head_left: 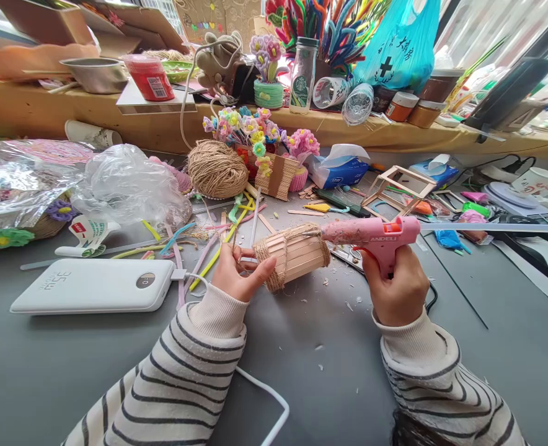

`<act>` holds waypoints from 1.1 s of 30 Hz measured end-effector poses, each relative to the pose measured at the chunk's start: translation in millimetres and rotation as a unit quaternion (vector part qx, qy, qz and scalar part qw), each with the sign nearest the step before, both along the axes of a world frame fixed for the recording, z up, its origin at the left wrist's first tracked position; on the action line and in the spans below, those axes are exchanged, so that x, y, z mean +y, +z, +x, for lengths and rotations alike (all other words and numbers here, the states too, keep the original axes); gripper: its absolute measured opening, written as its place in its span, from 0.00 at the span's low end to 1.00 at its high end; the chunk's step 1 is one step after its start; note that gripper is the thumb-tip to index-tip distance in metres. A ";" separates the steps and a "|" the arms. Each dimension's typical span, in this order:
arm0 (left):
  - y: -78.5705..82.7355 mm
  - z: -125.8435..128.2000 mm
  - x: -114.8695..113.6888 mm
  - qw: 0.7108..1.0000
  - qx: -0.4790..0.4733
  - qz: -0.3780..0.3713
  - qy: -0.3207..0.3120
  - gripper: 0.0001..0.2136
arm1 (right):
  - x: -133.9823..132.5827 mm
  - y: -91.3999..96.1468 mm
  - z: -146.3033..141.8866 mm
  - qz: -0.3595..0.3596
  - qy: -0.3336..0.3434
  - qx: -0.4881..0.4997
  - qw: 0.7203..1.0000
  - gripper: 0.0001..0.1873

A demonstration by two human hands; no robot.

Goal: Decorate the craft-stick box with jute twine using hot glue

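Observation:
My right hand [397, 282] is wrapped round the handle of a pink hot glue gun [390, 234], with a long clear glue stick [492, 228] coming out of its back. The nozzle points left, at the upper right edge of a small barrel of wooden craft sticks [302, 257]. Jute twine [270, 272] is wound round the barrel, which lies tilted on its side. At the barrel's left end my left hand [241, 272] grips it, thumb in front; some of those fingers are hidden. Behind stands a ball of jute twine [217, 168].
A white power bank [95, 286] with a cable lies left. Pipe cleaners [209, 254] are strewn behind my left hand. Further back are a blue tissue pack [341, 167], a wooden stick frame [397, 189] and a plastic bag [128, 186]. Jars and a glass bottle [303, 77] line the ledge.

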State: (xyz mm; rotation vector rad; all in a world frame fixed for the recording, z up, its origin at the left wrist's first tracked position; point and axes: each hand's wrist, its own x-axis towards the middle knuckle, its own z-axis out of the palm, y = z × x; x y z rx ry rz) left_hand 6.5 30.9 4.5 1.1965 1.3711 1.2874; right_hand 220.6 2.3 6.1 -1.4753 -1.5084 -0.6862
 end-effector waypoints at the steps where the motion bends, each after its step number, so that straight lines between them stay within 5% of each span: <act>1: 0.0 0.0 0.0 1.000 -0.001 0.001 0.000 0.24 | 0.0 0.1 0.1 0.000 0.001 0.000 1.000 0.12; 33: 2.0 -1.2 0.0 1.000 0.008 -0.011 -0.011 0.25 | -0.4 -1.9 5.8 0.003 -0.025 0.003 1.000 0.12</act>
